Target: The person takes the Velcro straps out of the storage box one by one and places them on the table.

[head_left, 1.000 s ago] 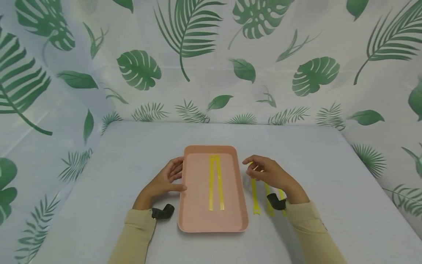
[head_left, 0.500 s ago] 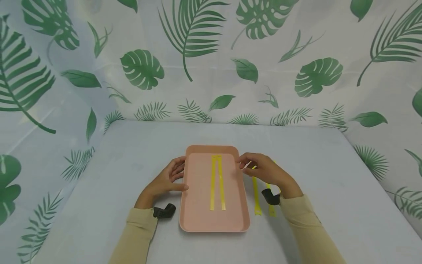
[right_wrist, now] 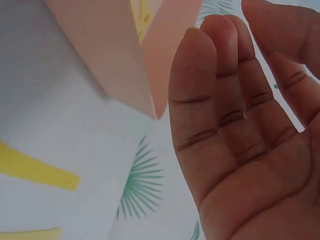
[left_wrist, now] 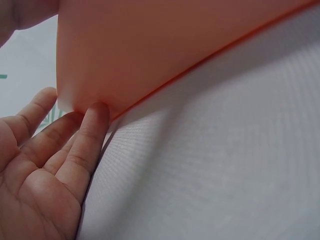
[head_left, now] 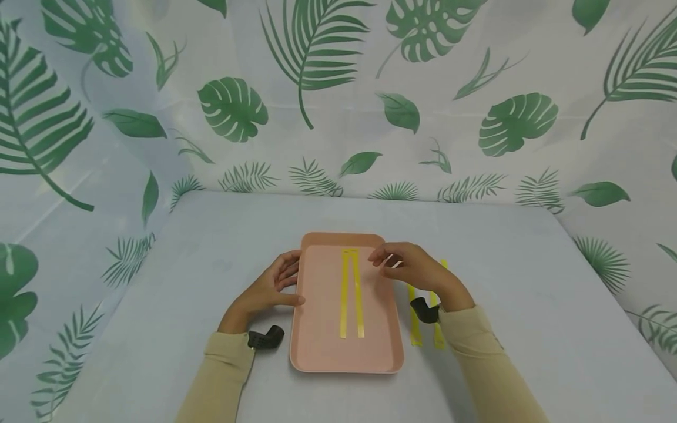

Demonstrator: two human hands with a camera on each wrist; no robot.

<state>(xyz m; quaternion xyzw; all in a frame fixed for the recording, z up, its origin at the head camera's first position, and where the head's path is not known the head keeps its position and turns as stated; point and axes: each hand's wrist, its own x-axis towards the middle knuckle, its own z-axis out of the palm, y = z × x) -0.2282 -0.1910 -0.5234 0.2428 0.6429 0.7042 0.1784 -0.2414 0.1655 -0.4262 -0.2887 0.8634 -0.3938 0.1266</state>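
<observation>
A pink rectangular tray (head_left: 320,346) lies on the table, with two flat yellow straps (head_left: 344,299) lengthwise inside it, their slotted ends at the far side. My left hand (head_left: 270,289) holds the tray's left side, thumb on the rim; in the left wrist view its fingertips (left_wrist: 95,120) press low against the outer wall. Over the tray's right rim hovers my right hand (head_left: 415,267), fingers loosely bent and nothing between them. Beneath and beside that hand, more yellow straps (head_left: 415,332) lie on the table, partly hidden by the wrist.
A white cloth covers the table (head_left: 233,235). White curtains (head_left: 338,135) printed with green leaves hang at the back and sides. A black wrist camera (head_left: 267,337) sits on the left wrist, and another black camera (head_left: 425,310) on the right.
My right hand has moved left, from above the straps beside the tray to over its right rim. The left hand stays on the tray. The head view has shifted slightly.
</observation>
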